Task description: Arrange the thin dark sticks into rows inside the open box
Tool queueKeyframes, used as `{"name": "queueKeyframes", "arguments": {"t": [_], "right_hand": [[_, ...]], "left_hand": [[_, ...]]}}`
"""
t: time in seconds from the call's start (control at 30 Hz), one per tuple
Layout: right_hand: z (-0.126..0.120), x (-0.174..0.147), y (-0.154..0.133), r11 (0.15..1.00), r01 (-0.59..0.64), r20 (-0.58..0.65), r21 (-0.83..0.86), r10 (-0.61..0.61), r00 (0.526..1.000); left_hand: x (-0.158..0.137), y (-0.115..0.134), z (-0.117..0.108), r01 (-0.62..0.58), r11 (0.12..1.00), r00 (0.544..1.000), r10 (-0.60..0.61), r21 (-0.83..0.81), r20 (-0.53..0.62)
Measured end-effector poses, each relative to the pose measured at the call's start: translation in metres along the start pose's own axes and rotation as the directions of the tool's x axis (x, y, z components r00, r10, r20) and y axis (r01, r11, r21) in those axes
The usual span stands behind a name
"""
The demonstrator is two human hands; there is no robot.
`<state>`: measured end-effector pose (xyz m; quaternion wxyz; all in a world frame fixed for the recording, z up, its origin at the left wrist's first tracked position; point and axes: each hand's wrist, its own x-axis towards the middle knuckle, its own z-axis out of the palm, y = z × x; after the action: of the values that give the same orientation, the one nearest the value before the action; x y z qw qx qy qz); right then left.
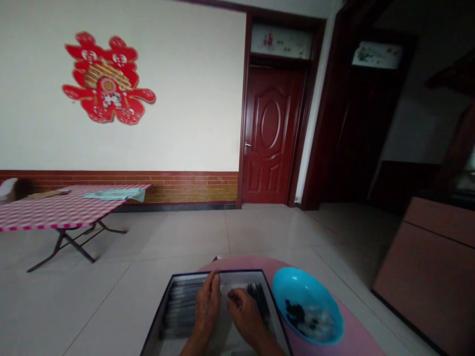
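Note:
Both hands are over a shallow dark-rimmed box [216,271] with a pale inside. My left hand [208,301] is upright near its middle, fingers pressed together; what they hold, if anything, is too blurred to name. Just to the right, my right hand [245,314] is curled with thumb and fingertips pinched, facing the left hand. Whatever is in the pinch cannot be made out. Several thin greyish sticks [181,306], pen-like in shape, lie in rows on the left side of the box. A bundle of dark thin sticks [260,299] lies to the right, partly behind my right hand.
A blue bowl [297,282] with small black pieces [295,312] and clear pieces [317,321] stands right of the box on a pink round table [356,331]. Further off are a folding table with checked cloth [55,210], a red door [272,133] and a brownish cabinet [426,267].

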<state>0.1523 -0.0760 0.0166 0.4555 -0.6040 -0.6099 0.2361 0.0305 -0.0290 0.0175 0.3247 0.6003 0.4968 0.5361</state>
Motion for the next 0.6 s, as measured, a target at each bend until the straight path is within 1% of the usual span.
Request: {"name": "queueKeyframes", "arguments": {"t": [0.03,0.13,0.23,0.3,0.37,0.43,0.47,0.53,0.6], "right_hand": [[0.0,0.0,0.001,0.999,0.02,-0.026,-0.027,-0.021,0.999],[0.001,-0.001,0.001,0.993,0.085,-0.069,-0.08,-0.09,0.994],[-0.007,-0.001,-0.011,0.991,0.118,-0.071,-0.058,-0.122,0.99],[-0.022,0.0,-0.024,0.99,0.132,-0.063,-0.038,-0.134,0.989],[-0.046,0.002,-0.033,0.989,0.146,-0.058,-0.033,-0.147,0.987],[-0.076,0.005,-0.033,0.986,0.149,-0.064,-0.072,-0.153,0.986],[-0.092,0.006,-0.027,0.984,0.14,-0.068,-0.11,-0.148,0.987],[-0.125,0.007,-0.008,0.973,0.11,-0.07,-0.203,-0.126,0.99],[-0.157,0.007,0.018,0.948,0.019,-0.085,-0.317,-0.049,0.995]], "left_hand": [[0.0,-0.004,0.001,-0.054,0.996,0.998,0.055,0.068,-0.013],[-0.003,-0.014,0.0,-0.189,0.944,0.981,0.173,0.271,0.082],[-0.007,-0.02,-0.001,-0.284,0.864,0.956,0.223,0.416,0.189],[-0.009,-0.02,-0.002,-0.329,0.825,0.94,0.24,0.46,0.242],[-0.009,-0.02,-0.003,-0.355,0.805,0.929,0.248,0.475,0.275],[-0.009,-0.019,-0.001,-0.369,0.798,0.923,0.252,0.476,0.292],[-0.009,-0.02,0.0,-0.374,0.796,0.92,0.254,0.475,0.3],[-0.01,-0.021,0.002,-0.385,0.794,0.914,0.257,0.471,0.314],[-0.01,-0.021,0.003,-0.392,0.789,0.91,0.257,0.474,0.325]]}}
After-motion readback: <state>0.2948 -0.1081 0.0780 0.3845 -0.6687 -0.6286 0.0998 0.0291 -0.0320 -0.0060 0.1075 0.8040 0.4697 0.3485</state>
